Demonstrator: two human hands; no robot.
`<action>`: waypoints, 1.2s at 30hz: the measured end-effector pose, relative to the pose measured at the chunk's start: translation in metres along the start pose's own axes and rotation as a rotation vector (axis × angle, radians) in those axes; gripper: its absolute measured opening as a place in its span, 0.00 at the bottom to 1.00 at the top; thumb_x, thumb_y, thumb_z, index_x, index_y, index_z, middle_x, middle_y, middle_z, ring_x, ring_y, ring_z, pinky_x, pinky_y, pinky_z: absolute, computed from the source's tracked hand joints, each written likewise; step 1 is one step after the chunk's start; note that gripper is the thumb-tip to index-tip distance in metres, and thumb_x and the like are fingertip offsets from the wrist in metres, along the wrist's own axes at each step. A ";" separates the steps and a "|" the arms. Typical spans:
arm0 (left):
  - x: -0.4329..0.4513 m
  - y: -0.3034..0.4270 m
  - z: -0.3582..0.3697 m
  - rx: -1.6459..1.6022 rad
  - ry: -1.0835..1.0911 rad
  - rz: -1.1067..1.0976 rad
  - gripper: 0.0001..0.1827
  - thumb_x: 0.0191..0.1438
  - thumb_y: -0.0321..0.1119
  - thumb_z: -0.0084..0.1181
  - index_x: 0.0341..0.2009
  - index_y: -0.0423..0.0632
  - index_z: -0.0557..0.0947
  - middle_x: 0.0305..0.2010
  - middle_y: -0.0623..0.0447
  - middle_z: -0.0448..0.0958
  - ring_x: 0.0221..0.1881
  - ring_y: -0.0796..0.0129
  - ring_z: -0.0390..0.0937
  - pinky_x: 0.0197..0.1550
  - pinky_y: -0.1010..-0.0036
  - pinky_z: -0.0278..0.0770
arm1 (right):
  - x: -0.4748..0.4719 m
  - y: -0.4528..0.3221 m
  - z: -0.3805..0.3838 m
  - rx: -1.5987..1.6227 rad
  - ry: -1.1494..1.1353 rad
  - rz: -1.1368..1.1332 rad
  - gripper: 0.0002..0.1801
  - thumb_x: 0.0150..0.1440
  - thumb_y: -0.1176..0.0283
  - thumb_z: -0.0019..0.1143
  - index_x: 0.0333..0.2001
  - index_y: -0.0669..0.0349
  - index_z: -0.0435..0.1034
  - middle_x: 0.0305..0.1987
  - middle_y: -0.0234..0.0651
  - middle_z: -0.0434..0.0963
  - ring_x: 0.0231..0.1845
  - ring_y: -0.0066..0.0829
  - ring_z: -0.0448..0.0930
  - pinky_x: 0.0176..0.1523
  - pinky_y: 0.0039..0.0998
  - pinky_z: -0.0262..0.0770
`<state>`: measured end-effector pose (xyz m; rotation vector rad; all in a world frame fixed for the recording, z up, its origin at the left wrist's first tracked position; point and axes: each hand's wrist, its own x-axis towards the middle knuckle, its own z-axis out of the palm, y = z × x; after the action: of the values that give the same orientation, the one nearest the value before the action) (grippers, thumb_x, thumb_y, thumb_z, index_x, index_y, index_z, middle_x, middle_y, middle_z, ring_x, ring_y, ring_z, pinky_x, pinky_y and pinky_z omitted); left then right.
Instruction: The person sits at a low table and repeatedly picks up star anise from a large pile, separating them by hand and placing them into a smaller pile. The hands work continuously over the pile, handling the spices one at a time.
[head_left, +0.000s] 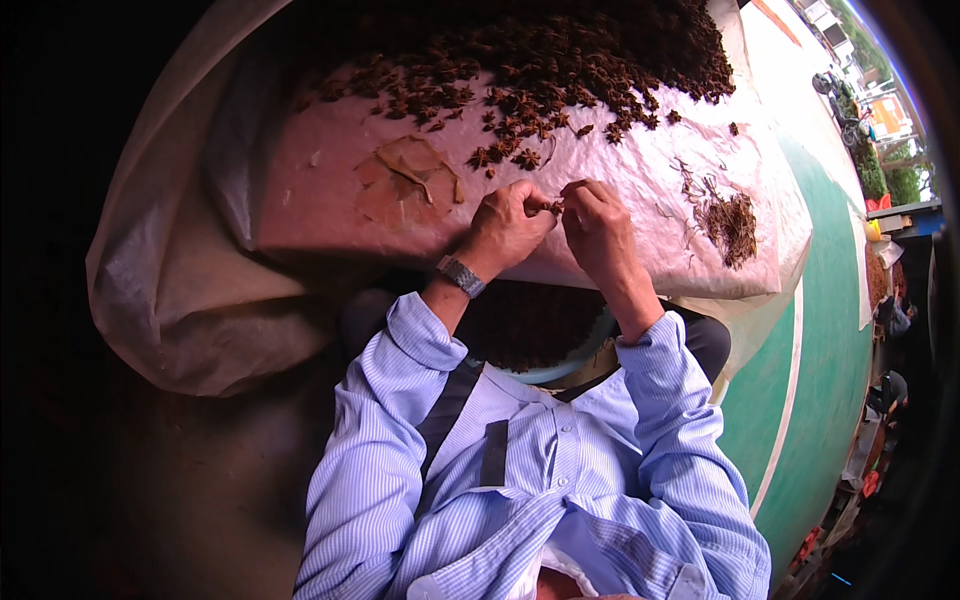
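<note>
A brown star anise pod (553, 208) is between my hands, just above the near part of the plastic-covered surface (622, 165). My left hand (510, 227), with a metal watch on the wrist, pinches it between thumb and fingertips. The bent fingers of my right hand (600, 225) close on the pod's other side; whether they grip a stem is hidden. Beyond my hands lie a few loose star anise (527, 159), in front of a large dark heap of them (585, 52). Thin stems form a small pile (731, 225) to the right.
Below the surface's near edge, between my knees, sits a light blue basin (566, 371) with dark contents. A brown patch (409, 180) marks the sheet at left. Folded plastic (195, 315) hangs at the left. Green floor (817, 375) with a white line extends right; a person (890, 391) is far off.
</note>
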<state>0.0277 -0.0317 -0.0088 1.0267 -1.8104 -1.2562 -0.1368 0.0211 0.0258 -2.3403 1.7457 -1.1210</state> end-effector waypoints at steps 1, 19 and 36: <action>-0.001 0.001 -0.004 0.076 0.012 0.015 0.09 0.53 0.32 0.61 0.37 0.40 0.82 0.31 0.48 0.83 0.33 0.66 0.82 0.37 0.70 0.79 | 0.006 0.011 0.002 -0.082 0.019 0.036 0.08 0.47 0.85 0.58 0.33 0.66 0.72 0.36 0.44 0.78 0.39 0.48 0.80 0.42 0.41 0.78; 0.005 0.001 0.013 0.483 0.080 0.465 0.11 0.51 0.31 0.60 0.41 0.45 0.80 0.46 0.46 0.77 0.47 0.51 0.75 0.53 0.60 0.74 | -0.011 0.102 -0.054 -0.322 -0.095 0.376 0.03 0.59 0.76 0.50 0.33 0.64 0.69 0.30 0.54 0.77 0.35 0.58 0.79 0.40 0.51 0.73; -0.006 0.010 0.009 0.068 -0.132 0.247 0.12 0.57 0.33 0.62 0.44 0.41 0.82 0.33 0.44 0.82 0.34 0.57 0.83 0.39 0.66 0.80 | 0.047 0.114 0.018 -0.402 -0.192 0.236 0.12 0.58 0.68 0.58 0.45 0.61 0.77 0.41 0.42 0.80 0.45 0.47 0.79 0.50 0.40 0.75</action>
<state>0.0202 -0.0207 -0.0022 0.7420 -2.0232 -1.1408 -0.2162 -0.0683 -0.0100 -2.2512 2.2629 -0.5322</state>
